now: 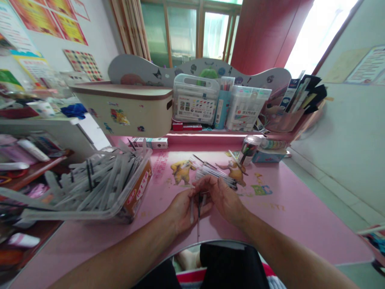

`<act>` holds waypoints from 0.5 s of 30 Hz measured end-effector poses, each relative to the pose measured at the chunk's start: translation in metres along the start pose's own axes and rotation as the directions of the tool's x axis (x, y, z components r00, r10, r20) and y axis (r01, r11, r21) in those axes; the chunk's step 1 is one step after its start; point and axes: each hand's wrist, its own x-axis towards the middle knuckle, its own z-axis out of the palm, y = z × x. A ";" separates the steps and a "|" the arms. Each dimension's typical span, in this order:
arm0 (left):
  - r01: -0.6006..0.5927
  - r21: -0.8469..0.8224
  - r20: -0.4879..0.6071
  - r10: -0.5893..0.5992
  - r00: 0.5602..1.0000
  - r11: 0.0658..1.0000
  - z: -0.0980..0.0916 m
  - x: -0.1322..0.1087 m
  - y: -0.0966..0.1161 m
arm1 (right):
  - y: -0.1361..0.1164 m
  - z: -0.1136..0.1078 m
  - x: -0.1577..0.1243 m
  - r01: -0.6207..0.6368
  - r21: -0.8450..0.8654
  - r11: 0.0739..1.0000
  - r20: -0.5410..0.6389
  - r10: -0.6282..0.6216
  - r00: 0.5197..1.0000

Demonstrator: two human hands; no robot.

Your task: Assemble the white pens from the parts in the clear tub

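My left hand (pixel 183 208) is closed round a clear pen barrel (pixel 191 209) held upright over the pink desk (pixel 285 208). My right hand (pixel 224 197) is beside it, fingers pinched on a thin dark refill (pixel 199 208) next to the barrel. Just beyond my fingers lies a pile of pens (pixel 215 173) on the desk's cartoon print. To the left stands a clear tub (pixel 90 184) heaped with several more grey pen parts.
A round clear jar of pens (pixel 249 149) and a roll of tape stand at the back right. A cream storage box (pixel 126 106), marker cases (pixel 195 98) and a pen holder line the rear shelf. Cluttered shelves are at left; the floor drops off at right.
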 end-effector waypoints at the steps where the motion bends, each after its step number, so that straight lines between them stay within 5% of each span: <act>1: 0.009 0.016 -0.021 -0.009 1.000 1.000 0.001 -0.001 0.001 | -0.002 -0.004 0.000 0.027 -0.052 0.998 -0.039 -0.029 0.999; 4: 0.031 0.102 -0.074 -0.024 0.997 0.994 0.002 -0.004 0.004 | -0.012 -0.020 0.004 0.105 -0.403 0.909 -0.191 -0.196 0.962; 8: -0.068 0.212 -0.019 0.073 0.997 0.975 0.003 -0.012 0.012 | -0.019 -0.045 0.012 -0.030 -0.894 0.447 -0.200 -0.340 0.919; 12: -0.314 0.373 0.150 0.278 0.949 0.873 0.014 -0.037 0.023 | -0.010 -0.054 0.016 -0.210 -0.977 0.034 -0.212 -0.259 0.942; 15: -0.466 0.423 0.256 0.390 0.884 0.777 0.021 -0.062 0.035 | -0.004 -0.053 0.014 -0.264 -0.960 -0.092 -0.243 -0.192 0.951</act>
